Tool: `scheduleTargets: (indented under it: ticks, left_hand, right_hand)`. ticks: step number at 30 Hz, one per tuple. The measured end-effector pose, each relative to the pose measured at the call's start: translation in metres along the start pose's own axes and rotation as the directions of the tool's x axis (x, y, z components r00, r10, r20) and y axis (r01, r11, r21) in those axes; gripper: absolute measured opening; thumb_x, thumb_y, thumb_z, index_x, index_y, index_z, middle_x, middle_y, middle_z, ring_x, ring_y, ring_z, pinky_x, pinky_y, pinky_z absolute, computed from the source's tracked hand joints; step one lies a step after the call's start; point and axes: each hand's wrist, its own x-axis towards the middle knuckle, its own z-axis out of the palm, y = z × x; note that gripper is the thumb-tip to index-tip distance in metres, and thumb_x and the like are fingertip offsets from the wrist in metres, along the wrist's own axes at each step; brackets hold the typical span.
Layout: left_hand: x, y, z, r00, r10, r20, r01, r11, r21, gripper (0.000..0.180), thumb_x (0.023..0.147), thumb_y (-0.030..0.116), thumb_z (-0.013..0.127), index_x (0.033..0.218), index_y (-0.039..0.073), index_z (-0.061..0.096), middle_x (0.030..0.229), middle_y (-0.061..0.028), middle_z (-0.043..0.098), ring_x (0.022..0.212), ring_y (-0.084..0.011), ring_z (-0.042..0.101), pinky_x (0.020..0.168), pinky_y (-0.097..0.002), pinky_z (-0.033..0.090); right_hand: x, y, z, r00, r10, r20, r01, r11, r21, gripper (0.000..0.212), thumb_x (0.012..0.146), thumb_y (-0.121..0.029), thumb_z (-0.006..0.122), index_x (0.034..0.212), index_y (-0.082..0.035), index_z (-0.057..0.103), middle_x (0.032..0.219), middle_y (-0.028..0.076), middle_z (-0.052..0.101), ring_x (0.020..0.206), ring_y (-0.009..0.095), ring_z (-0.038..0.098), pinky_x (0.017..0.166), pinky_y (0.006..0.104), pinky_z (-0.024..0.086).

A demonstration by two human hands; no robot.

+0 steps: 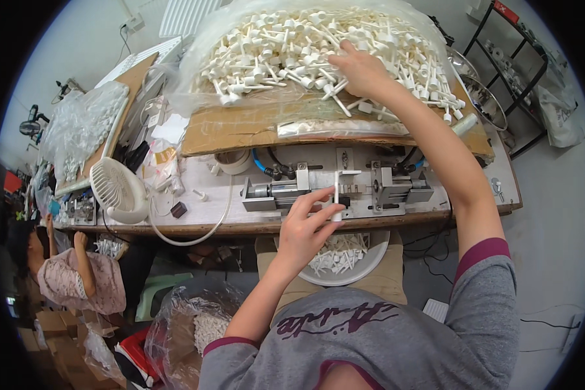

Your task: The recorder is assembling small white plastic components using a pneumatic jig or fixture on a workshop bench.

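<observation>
My left hand [303, 233] is at the metal fixture [351, 188] on the bench, its fingers closed on a white plastic dropper-shaped piece [337, 203] with a thin stem and a wider cap. The stem stands up in front of the fixture's middle. My right hand [365, 73] reaches into the big pile of white stemmed plastic pieces [273, 49] on the far side. Its fingers are curled down among them; whatever they grip is hidden. Two metal cylinder blocks, the left one [276, 195] and the right one [400, 188], flank the fixture.
The pile lies in a clear plastic bag on a cardboard sheet [227, 130]. A white fan [118, 188] stands at the left, its cable hanging. On my lap sits a white basin [370, 270] of similar pieces. Another person [78, 279] works at far left. A black rack [510, 84] stands right.
</observation>
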Motion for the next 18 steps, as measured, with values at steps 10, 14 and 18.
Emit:
scheduleTargets:
  ticks: [10, 14, 18]
  left_hand:
    - [-0.019, -0.004, 0.028, 0.999, -0.002, 0.044, -0.002, 0.995, 0.098, 0.031, 0.074, 0.009, 0.08, 0.104, 0.008, 0.072, 0.127, -0.0083, 0.061, 0.099, -0.0239, 0.064, 0.079, -0.0346, 0.056]
    - [-0.021, -0.003, 0.032, 0.999, -0.006, 0.04, 0.001, 0.991, 0.131, 0.032, 0.074, 0.008, 0.079, 0.105, 0.007, 0.071, 0.129, -0.0086, 0.062, 0.095, -0.0243, 0.066, 0.078, -0.035, 0.056]
    - [-0.024, -0.007, 0.036, 0.999, 0.015, 0.043, -0.025, 0.969, 0.246, 0.03, 0.074, 0.008, 0.078, 0.103, 0.005, 0.07, 0.129, -0.0091, 0.064, 0.089, -0.0237, 0.068, 0.076, -0.0344, 0.056]
  right_hand:
    - [-0.031, 0.002, 0.002, 0.999, 0.001, -0.043, 0.008, 0.978, 0.21, 0.054, 0.075, -0.013, 0.076, 0.125, -0.019, 0.059, 0.143, 0.01, 0.044, 0.117, 0.032, 0.059, 0.093, 0.0438, 0.053]
    - [-0.036, 0.01, 0.009, 0.988, -0.052, -0.147, 0.086, 0.969, 0.23, 0.063, 0.074, -0.021, 0.08, 0.132, -0.02, 0.057, 0.149, 0.011, 0.041, 0.127, 0.032, 0.052, 0.102, 0.0432, 0.048]
    - [-0.049, 0.025, 0.001, 0.956, -0.118, -0.268, 0.198, 0.934, 0.296, 0.067, 0.073, -0.025, 0.083, 0.134, -0.02, 0.055, 0.148, 0.01, 0.044, 0.134, 0.034, 0.046, 0.109, 0.0442, 0.042]
